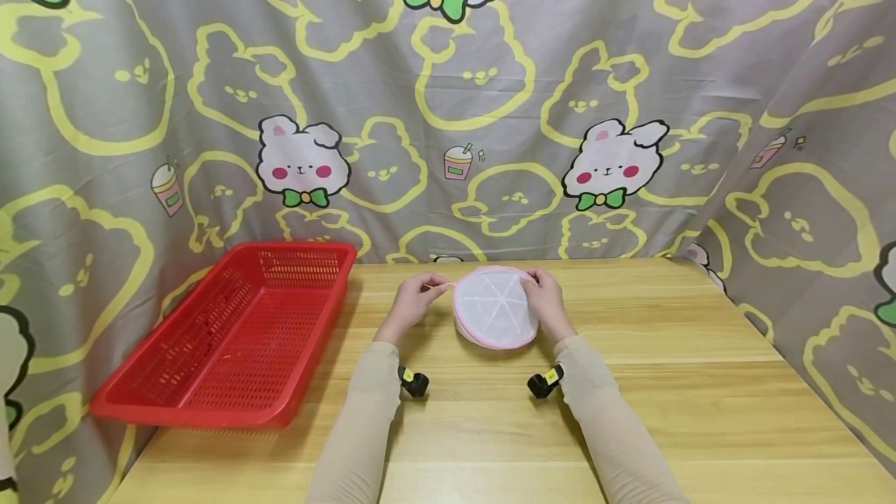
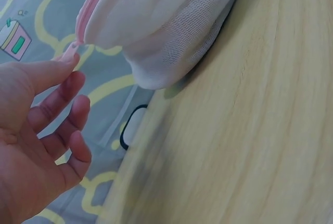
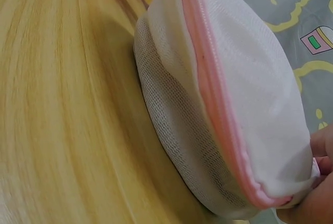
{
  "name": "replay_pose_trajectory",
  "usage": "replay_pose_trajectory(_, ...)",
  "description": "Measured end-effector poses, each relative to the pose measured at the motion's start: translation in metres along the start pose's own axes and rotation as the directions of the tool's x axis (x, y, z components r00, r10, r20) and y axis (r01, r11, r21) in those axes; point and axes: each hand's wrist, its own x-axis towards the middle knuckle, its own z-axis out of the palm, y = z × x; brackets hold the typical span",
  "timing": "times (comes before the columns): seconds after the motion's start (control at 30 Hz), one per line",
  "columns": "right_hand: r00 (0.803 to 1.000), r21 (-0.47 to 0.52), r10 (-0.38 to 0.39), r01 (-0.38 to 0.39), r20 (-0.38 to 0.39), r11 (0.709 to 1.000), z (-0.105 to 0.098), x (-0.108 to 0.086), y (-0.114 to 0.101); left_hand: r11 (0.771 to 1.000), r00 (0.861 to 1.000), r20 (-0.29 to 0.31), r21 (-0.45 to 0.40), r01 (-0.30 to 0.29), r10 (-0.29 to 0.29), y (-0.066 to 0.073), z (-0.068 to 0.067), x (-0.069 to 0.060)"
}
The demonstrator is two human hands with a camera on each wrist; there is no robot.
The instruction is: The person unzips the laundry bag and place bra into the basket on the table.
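A round white mesh laundry bag (image 1: 495, 309) with a pink zip around its rim stands on the table, its spoked top tilted toward the head camera. My left hand (image 1: 413, 303) pinches the small pink zip pull (image 2: 69, 52) between thumb and forefinger at the bag's left edge, while the other fingers curl loosely. On the opposite side, my right hand (image 1: 547, 303) grips the bag's rim. Along the stretch that faces the right wrist camera, the zip (image 3: 216, 89) looks closed. Whether anything lies inside the bag cannot be made out.
To the left stands a red plastic basket (image 1: 280, 403) with slotted walls, partly on the wooden table (image 1: 686, 395). Behind the table hangs a grey curtain (image 1: 392, 84) with rabbit prints, and more of it covers the right side.
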Motion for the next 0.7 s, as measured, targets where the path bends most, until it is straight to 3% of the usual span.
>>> replay_pose_trajectory(0.7,0.999,-0.008,-0.002,0.002,-0.053,1.0,-0.0006,-0.0011,-0.0001,0.998,0.993,0.12,-0.053,0.015,-0.008,0.0003,-0.0093,-0.0024)
